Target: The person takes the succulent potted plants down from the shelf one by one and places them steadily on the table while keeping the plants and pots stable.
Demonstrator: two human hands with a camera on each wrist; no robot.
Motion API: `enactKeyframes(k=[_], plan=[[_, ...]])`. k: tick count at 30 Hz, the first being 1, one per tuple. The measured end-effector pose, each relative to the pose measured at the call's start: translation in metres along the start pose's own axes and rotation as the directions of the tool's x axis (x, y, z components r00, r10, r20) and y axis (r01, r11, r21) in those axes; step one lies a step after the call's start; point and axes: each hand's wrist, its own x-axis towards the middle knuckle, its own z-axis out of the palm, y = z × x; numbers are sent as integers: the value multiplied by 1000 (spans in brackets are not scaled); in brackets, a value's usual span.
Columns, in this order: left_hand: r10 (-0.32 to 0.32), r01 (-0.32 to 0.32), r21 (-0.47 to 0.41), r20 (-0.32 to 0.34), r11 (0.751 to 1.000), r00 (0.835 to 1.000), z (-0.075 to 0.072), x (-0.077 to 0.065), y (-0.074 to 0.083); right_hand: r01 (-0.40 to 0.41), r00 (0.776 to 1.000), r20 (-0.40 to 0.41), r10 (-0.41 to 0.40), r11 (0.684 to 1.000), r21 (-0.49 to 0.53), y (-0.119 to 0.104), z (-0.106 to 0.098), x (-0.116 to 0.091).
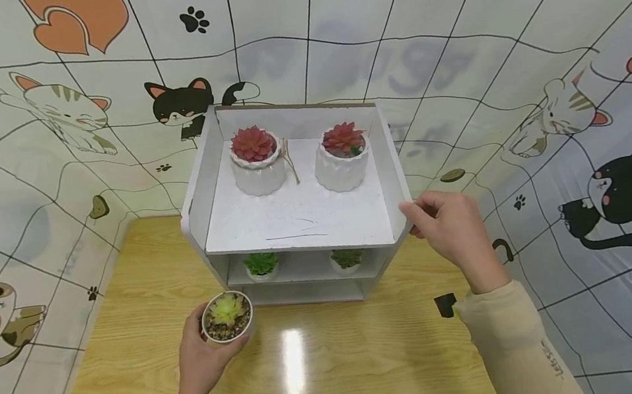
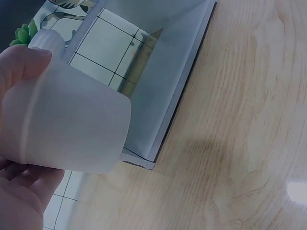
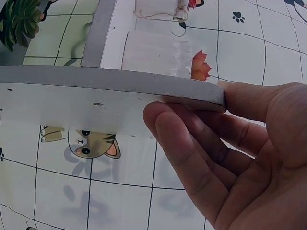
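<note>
In my left hand (image 1: 207, 354) I grip a white potted succulent (image 1: 227, 316), a yellow-green rosette over small pebbles, in front of the shelf's lower left corner. The left wrist view shows the pot's smooth side (image 2: 76, 120) between thumb and fingers. My right hand (image 1: 452, 226) pinches the right side panel of a small white shelf unit (image 1: 295, 223) near its front edge; in the right wrist view thumb and fingers lie on either side of that panel (image 3: 120, 79). Two white pots with red succulents (image 1: 260, 171) (image 1: 343, 167) stand on the top level.
On the middle level sit two small pots, a bright green plant (image 1: 261, 264) at left and a darker green one (image 1: 347, 259) at right. The shelf stands on a wood-grain table (image 1: 349, 359) enclosed by cat-printed walls (image 1: 288, 74). A low compartment (image 1: 305, 293) lies beneath.
</note>
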Motion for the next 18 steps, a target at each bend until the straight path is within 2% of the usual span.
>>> enactKeyframes(k=[6,18], plan=[[14,-14,-6,9,1000,1000,2,1,-5,3,1000,-6,-3,1000,4,0,0,0],[-12,12,14,24,1000,1000,6,1,-16,2,1000,-2,-2,1000,-7,1,0,1]])
